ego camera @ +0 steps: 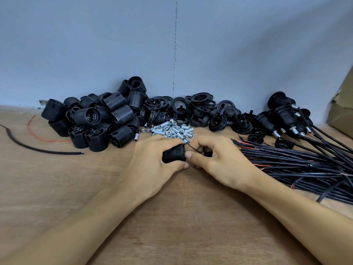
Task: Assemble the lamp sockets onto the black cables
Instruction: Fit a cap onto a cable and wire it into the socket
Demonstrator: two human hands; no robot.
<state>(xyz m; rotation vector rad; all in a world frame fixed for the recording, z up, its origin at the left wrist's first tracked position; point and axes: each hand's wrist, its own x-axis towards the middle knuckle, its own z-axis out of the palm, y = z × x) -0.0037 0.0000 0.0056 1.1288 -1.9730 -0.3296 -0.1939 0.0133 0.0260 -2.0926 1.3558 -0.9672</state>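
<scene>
- Broadly, the desk [172, 207] is split into stock on the far side and working space on the near side, where both forearms come in.
- A bundle of black cables [298, 165] fans in from the right, its stripped ends pointing left towards the hands. The right hand is clearly the nearer one to it.
- The heap of socket bodies [99, 119] sits far left, well apart from the bundle. The left hand is the nearer one to it.
- Loose rings [191, 108] lie along the far middle, and finished sockets [282, 115] already on cables lie far right.
- Small metal tubes [172, 130] are heaped just beyond the knuckles, between the hands and the rings.
- The left hand [150, 163] and right hand [217, 161] are close together at the centre of the desk, thumbs nearly meeting.
- The left hand's fingers are wrapped round one socket [174, 155]. Its long axis runs left to right, and its cable end faces the right hand.
- The right hand's fingers curl over a thin black lead [193, 148] that runs to the socket's right end. They also cover a small dark part, too hidden to identify.
- The next move likely turns on that line: the lead must be fed leftward along the socket's axis, so the right hand guides while the left steadies.
</scene>
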